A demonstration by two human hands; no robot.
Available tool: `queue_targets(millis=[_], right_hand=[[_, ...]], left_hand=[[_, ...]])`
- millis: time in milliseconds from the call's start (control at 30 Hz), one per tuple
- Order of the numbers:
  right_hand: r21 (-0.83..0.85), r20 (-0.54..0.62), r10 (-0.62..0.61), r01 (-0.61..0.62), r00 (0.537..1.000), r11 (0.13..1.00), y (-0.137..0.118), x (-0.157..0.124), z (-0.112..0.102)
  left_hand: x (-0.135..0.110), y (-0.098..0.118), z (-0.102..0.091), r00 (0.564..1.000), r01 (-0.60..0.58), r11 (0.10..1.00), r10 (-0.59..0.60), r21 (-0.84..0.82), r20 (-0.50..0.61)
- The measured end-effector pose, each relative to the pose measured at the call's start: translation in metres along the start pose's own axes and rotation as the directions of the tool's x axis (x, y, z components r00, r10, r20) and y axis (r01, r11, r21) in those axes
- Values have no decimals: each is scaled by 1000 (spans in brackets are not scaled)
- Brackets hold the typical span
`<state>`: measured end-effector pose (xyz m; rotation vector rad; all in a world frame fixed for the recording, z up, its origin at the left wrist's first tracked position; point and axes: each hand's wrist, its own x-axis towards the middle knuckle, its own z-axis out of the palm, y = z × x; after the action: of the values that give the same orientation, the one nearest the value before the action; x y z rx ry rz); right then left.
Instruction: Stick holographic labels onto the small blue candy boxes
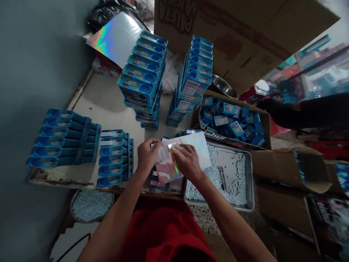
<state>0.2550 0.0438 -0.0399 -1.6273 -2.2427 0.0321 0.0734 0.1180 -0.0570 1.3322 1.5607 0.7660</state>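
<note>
Between my two hands, the shiny sheet (200, 145) is what could get away from me: I have it only by one end, and most of it sticks out past my knuckles with nothing under it. My left hand (147, 155) is closed on its left edge, thumb on top and the other fingers curled behind. My right hand (187, 160) lies over the middle, fingertips (177, 147) pinched down close to my left thumb, almost touching it. What sits between those fingertips I cannot tell; there is only a bright glint there. As I judge it, so tight a pinch on something this thin and slick could crease the sheet or let it slide. If it slid, it would go to the right of my right hand, into the metal tray (249, 189) of pale pellets (237, 174) just beyond my wrist. A stray swing of my left forearm looks risky too: rows of flat blue boxes (114, 160) lie just left of my left hand, near the table (103, 102) edge, and could be shoved off. Two tall stacks of boxes (143, 80) stand well ahead of my fingertips, far enough, I think, to be safe. The sheet itself is held up over the table's near edge, and as far as I can see it touches only my fingers.
</note>
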Motion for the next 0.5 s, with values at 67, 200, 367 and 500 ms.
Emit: queue_targets(millis=[67, 200, 367, 500], right_hand=[[-10, -56, 24, -25, 998, 1000, -3, -4, -6], [-19, -115, 63, -66, 991, 998, -20, -7, -28], [432, -32, 431, -377, 902, 820, -65, 2, -76], [760, 360, 659, -617, 661, 205, -91, 21, -86]], left_hand=[[-2, 2, 0, 999, -37, 999, 38, 32, -30], [-1, 6, 5, 986, -118, 986, 131, 121, -107], [-2, 9, -7, 934, -299, 940, 324, 167, -152], [-23, 9, -39, 991, -112, 963, 90, -244, -101]])
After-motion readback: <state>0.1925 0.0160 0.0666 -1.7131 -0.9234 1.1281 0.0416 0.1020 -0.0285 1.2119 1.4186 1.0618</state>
